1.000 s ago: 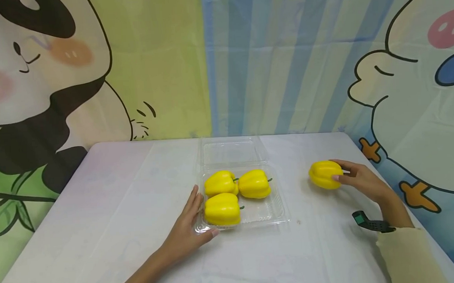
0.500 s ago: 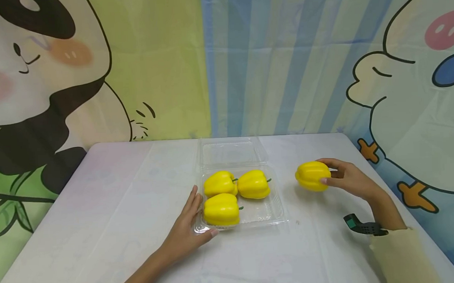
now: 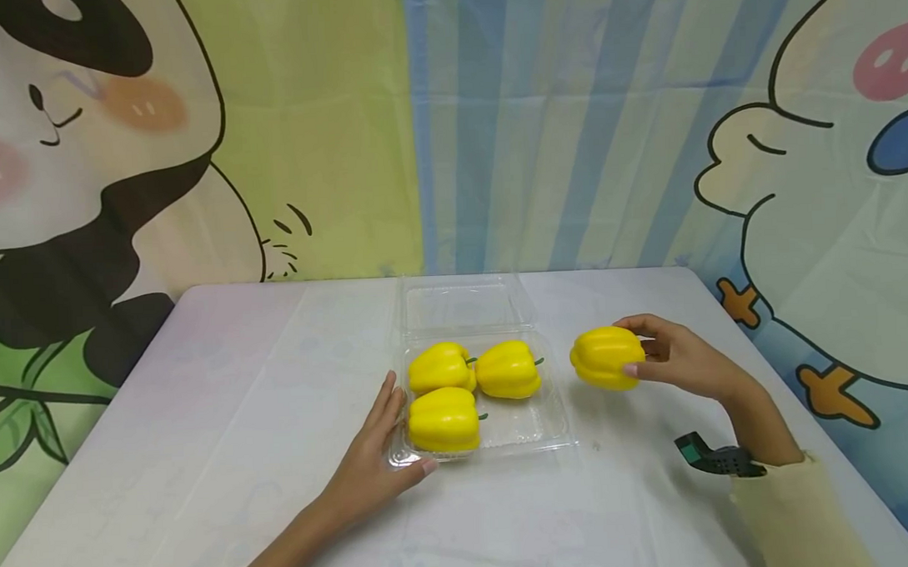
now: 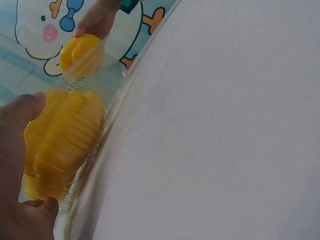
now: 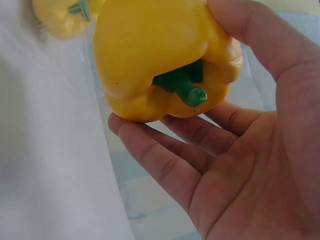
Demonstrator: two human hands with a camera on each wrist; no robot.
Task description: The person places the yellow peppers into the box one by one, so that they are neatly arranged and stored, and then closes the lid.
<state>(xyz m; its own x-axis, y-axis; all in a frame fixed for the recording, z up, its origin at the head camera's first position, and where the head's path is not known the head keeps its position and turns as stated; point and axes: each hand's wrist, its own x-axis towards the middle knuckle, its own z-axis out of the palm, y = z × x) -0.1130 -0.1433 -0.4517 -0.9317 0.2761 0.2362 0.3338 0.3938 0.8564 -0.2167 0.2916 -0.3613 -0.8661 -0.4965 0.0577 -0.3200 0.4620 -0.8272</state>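
Observation:
In the head view, a clear plastic clamshell container (image 3: 522,419) lies with its lid laid back. Inside are a back-left yellow bell pepper (image 3: 440,367), one to its right (image 3: 507,370) and a front-left pepper (image 3: 444,420), green stems pointing right. My left hand (image 3: 366,470) rests at the container's front-left corner, fingers along its left side and thumb at the front edge. My right hand (image 3: 685,360) holds another yellow bell pepper (image 3: 605,358) between thumb and fingers, above the table right of the container. In the right wrist view, that pepper's green stem (image 5: 187,90) faces the palm.
The container's flat lid (image 3: 462,306) extends toward the table's back edge. A white cloth covers the table (image 3: 204,426). Behind it hangs a cartoon-printed curtain (image 3: 509,131). A dark band (image 3: 723,458) is on the right wrist.
My right hand has carried its bell pepper leftward, closer to the container. The left hand and the peppers in the container stay where they were.

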